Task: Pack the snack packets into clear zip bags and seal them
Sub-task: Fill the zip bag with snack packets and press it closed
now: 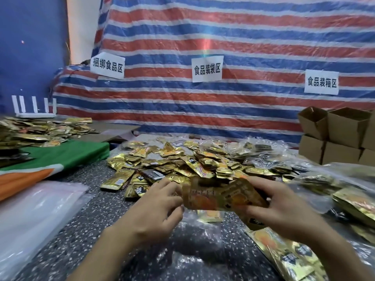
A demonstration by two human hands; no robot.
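1. The right hand (278,205) is curled around a small stack of gold foil snack packets (225,196) with orange print, thumb on the near face and fingers wrapped behind the right end; the stack is blurred, so the number of packets cannot be told.
2. The left hand (156,211) is half open, its fingertips touching the left edge of the same stack, thumb pointing up toward the pile beyond.
3. Both forearms come up from the bottom edge and converge, holding the stack a little above the dark speckled counter (85,216).
4. Just beyond the hands lies a large loose heap of gold foil snack packets (182,159), spread across the counter, with a few dark packets mixed in.
5. Under the hands, a crinkled clear plastic zip bag (194,258) lies flat on the counter; whether its mouth is open cannot be told.
6. Near the right wrist, more gold packets (284,254) lie in a fanned row, and to the right of that hand sit filled clear bags (316,183).
7. Left of the left hand rests a flat stack of empty clear bags (34,209), beside a green and orange cloth (60,157).
8. Far right beyond the hands stand brown cardboard boxes (336,136), before a red, white and blue striped tarpaulin (223,37) with white paper labels (207,68).
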